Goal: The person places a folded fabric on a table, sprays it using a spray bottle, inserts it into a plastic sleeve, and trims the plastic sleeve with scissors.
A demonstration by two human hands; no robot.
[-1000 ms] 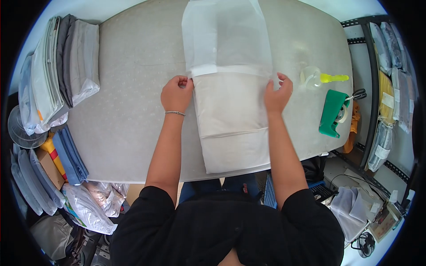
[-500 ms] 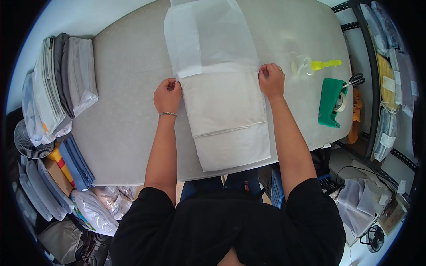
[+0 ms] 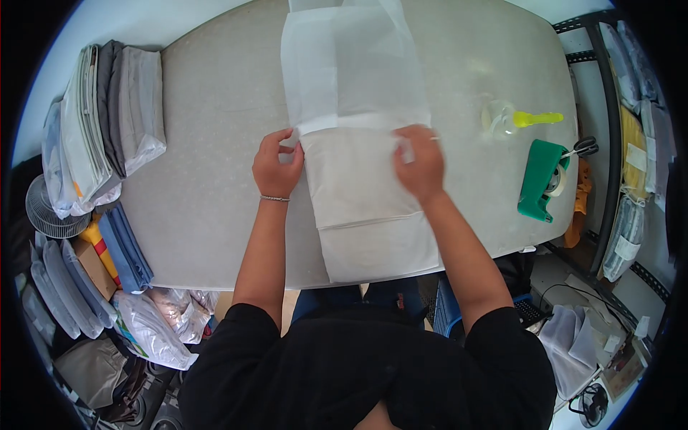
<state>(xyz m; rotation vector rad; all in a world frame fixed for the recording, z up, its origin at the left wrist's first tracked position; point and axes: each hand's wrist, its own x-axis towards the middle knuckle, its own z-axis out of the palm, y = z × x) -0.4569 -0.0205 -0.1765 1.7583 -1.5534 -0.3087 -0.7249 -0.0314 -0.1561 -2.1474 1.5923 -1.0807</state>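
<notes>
A folded off-white cloth (image 3: pixel 369 179) lies on the table, its far end meeting a translucent white bag (image 3: pixel 358 64) that stretches away from me. Beside the left edge of the cloth, where it meets the bag, is my left hand (image 3: pixel 278 168). Its thumb and fingers are apart, with the fingertips close to the bag's edge. My right hand (image 3: pixel 423 165) is over the right side of the cloth, slightly blurred. A gap shows between its thumb and curled fingers; whether it touches the cloth I cannot tell.
On the grey table (image 3: pixel 215 179), folded fabrics (image 3: pixel 107 107) stand at the left. To the right are a green tape dispenser (image 3: pixel 539 179), scissors (image 3: pixel 585 147) and a clear round object (image 3: pixel 498 118) with a yellow handle (image 3: pixel 537 119). A shelf post (image 3: pixel 609 136) rises beyond the table's right edge.
My right hand has left the bag's right corner and moved inward over the cloth. My left hand's pinch at the left corner has loosened. The whole view has shifted slightly.
</notes>
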